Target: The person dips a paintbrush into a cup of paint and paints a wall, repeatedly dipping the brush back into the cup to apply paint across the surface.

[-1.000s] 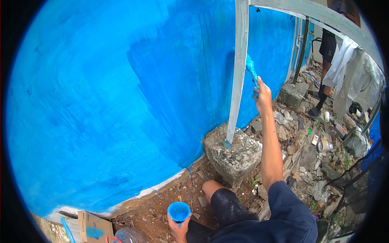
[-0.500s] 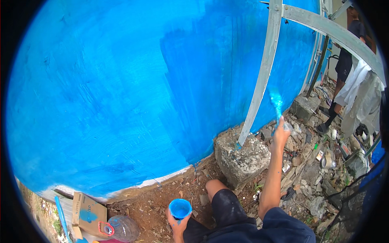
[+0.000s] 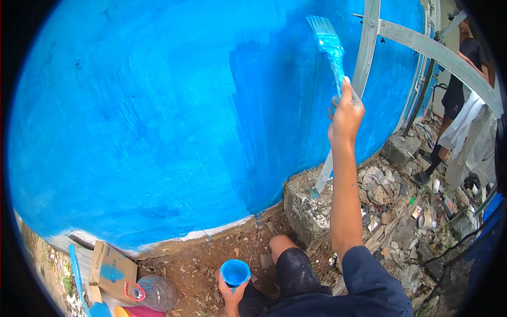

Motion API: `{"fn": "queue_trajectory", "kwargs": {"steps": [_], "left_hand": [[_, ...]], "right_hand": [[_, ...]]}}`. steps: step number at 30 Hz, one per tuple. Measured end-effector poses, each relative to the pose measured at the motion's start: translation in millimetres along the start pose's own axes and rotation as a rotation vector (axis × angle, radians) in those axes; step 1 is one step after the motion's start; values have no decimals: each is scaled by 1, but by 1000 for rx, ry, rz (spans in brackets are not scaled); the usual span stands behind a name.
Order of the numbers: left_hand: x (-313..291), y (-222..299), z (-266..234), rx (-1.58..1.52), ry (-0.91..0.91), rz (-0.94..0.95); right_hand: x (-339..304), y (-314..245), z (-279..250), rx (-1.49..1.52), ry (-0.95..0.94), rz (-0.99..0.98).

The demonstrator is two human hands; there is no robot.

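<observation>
My right hand (image 3: pixel 347 113) grips the handle of a paintbrush (image 3: pixel 328 47) coated in light blue paint. The brush is raised, bristles up and leaning left, in front of the blue wall (image 3: pixel 137 116); whether the bristles touch the wall I cannot tell. A darker blue patch covers the wall's middle, left of the brush. Low down, my left hand (image 3: pixel 232 294) is wrapped round a small cup of blue paint (image 3: pixel 235 273), its opening facing up.
A grey metal post (image 3: pixel 365 58) with a curved bar stands on a concrete block (image 3: pixel 311 206). Rubble (image 3: pixel 393 211) covers the ground at right, where another person (image 3: pixel 455 90) stands by a white plastic sheet (image 3: pixel 470 132). A cardboard box (image 3: pixel 112 269) and clear plastic bottle (image 3: pixel 160 292) sit at lower left.
My right hand has swung up and left with the paintbrush, from low on the right of the post to high on its left. My left hand and the cup have stayed put.
</observation>
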State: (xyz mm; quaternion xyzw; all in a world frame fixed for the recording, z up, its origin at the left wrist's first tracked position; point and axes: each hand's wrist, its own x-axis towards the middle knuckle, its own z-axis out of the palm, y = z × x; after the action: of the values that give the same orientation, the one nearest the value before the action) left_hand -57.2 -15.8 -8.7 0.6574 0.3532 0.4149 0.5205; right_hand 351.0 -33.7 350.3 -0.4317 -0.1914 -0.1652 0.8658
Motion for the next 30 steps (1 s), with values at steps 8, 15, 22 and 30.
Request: {"fn": "queue_trajectory", "kwargs": {"steps": [8,15,22,30], "left_hand": [[-12,-26,-10,-12,25,10],[-7,-15,-15,-83,36,-29],[3,-12,-13,3,10,-26],[-11,-24,-10,88,17,74]], "right_hand": [[-66,122,-65,-329,-16,190],[-146,142,-137,-401,65,335],[-8,51,6,-49,3,28],[-22,121,-35,-134,5,205]]}}
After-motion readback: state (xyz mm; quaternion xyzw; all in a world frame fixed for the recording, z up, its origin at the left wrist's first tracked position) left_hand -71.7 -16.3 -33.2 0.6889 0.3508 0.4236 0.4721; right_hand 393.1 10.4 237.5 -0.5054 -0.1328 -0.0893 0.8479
